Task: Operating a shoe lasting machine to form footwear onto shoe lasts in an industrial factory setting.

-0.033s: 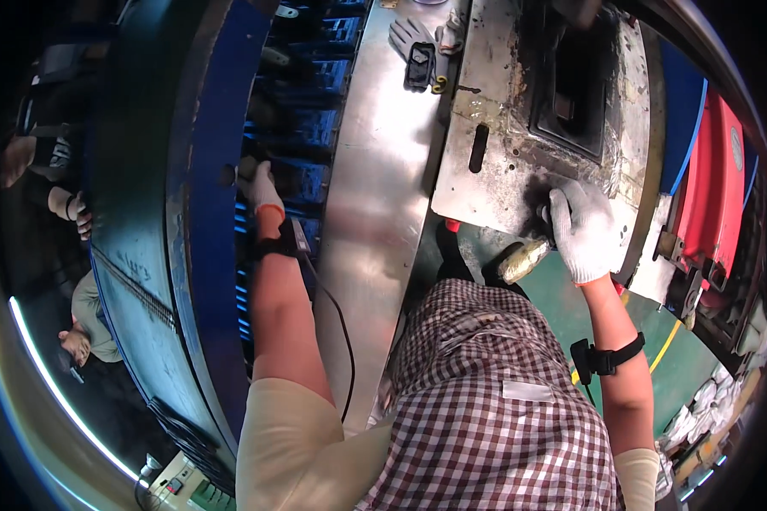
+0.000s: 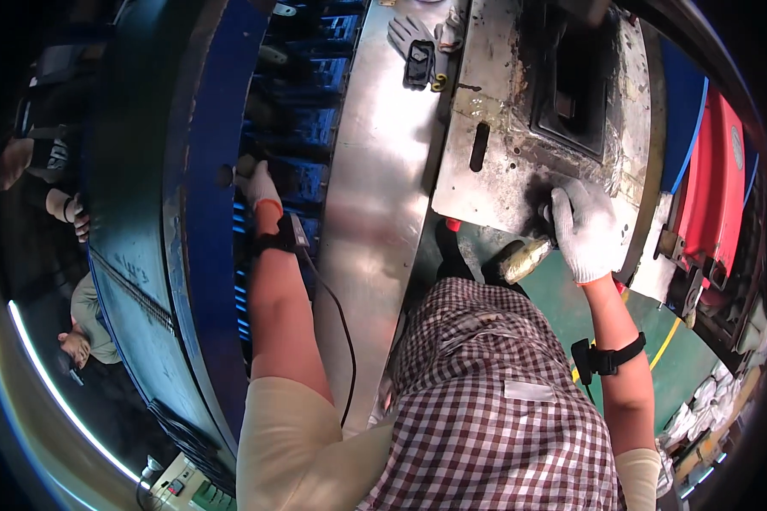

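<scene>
My left hand (image 2: 259,187), in a white glove with an orange cuff, reaches into the shadowed gap beside the blue machine frame (image 2: 204,221). Its fingers are bent close to a dark rounded knob (image 2: 245,165); shadow hides whether they grip it. My right hand (image 2: 585,228), also in a white glove, rests at the near edge of a stained metal plate (image 2: 494,192). Its fingers curl down at a dark, sooty spot, and what they hold, if anything, is hidden. Just left of it, below the plate edge, is a yellowish wrapped piece (image 2: 525,261). A dark rectangular opening (image 2: 568,94) is set in the plate.
A bare metal strip (image 2: 375,196) runs between the machine and the plate. Grey gloves (image 2: 411,36) and a small black device (image 2: 418,65) lie at its far end. A red panel (image 2: 717,183) stands at right. Another person (image 2: 85,328) is beyond the machine, far left.
</scene>
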A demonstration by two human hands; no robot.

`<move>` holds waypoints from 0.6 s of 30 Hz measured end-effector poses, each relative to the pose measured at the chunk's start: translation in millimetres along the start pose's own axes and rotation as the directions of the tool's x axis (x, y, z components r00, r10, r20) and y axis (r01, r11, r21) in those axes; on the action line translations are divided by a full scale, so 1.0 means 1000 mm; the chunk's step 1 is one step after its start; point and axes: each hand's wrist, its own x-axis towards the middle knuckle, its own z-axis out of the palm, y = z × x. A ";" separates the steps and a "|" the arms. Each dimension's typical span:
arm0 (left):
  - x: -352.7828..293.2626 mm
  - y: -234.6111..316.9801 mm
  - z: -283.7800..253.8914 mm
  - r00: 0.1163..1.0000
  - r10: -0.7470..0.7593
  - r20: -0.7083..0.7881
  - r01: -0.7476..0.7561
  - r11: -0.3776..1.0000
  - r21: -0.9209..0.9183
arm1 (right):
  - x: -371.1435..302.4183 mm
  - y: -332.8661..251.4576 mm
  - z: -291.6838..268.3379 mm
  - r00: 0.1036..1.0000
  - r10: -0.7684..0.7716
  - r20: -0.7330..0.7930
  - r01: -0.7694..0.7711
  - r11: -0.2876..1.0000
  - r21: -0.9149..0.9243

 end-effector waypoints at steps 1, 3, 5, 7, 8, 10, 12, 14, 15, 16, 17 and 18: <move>-0.001 0.005 0.003 0.999 0.017 -0.040 -0.004 0.952 0.307 | 0.000 -0.001 0.001 1.000 -0.007 0.017 0.007 1.000 0.003; -0.012 0.021 0.004 0.998 -0.054 0.021 0.039 0.896 0.443 | 0.000 -0.002 0.003 1.000 0.017 -0.025 -0.017 1.000 0.019; -0.031 0.036 -0.003 0.997 -0.077 -0.006 0.069 0.854 0.516 | -0.001 -0.003 0.004 1.000 0.000 -0.027 0.001 0.999 0.047; -0.057 0.037 -0.021 0.999 -0.025 -0.044 0.044 0.862 0.505 | -0.001 -0.003 0.005 0.998 0.060 -0.021 -0.060 0.998 0.005; -0.066 0.034 -0.032 0.982 0.125 -0.144 -0.041 0.876 0.481 | -0.001 -0.003 0.006 0.998 0.055 -0.031 -0.054 0.998 0.019; -0.074 0.016 -0.064 0.915 0.218 -0.339 0.042 0.785 0.618 | 0.000 -0.003 0.007 0.999 0.032 -0.042 -0.030 0.999 0.040; -0.065 -0.014 -0.100 0.851 0.129 -0.509 0.277 0.713 0.644 | 0.001 -0.002 0.008 0.998 0.027 -0.052 -0.025 0.999 0.039; -0.043 -0.049 -0.136 0.819 -0.098 -0.565 0.407 0.793 0.453 | 0.001 -0.001 0.008 0.999 0.047 -0.010 -0.047 0.999 -0.024; -0.028 -0.065 -0.151 0.837 -0.276 -0.472 0.422 0.875 0.238 | 0.000 -0.001 0.009 1.000 0.029 0.004 -0.029 0.999 -0.015; -0.014 -0.079 -0.164 0.832 -0.461 -0.308 0.471 0.881 -0.047 | 0.000 -0.001 0.009 0.999 0.051 0.008 -0.051 0.999 0.010; 0.000 -0.090 -0.174 0.813 -0.574 -0.100 0.534 0.803 -0.265 | 0.000 0.000 0.010 0.997 0.072 0.012 -0.073 0.997 0.035; 0.010 -0.100 -0.178 0.785 -0.615 0.072 0.593 0.714 -0.373 | 0.000 0.000 0.011 0.997 0.078 0.017 -0.079 0.996 0.028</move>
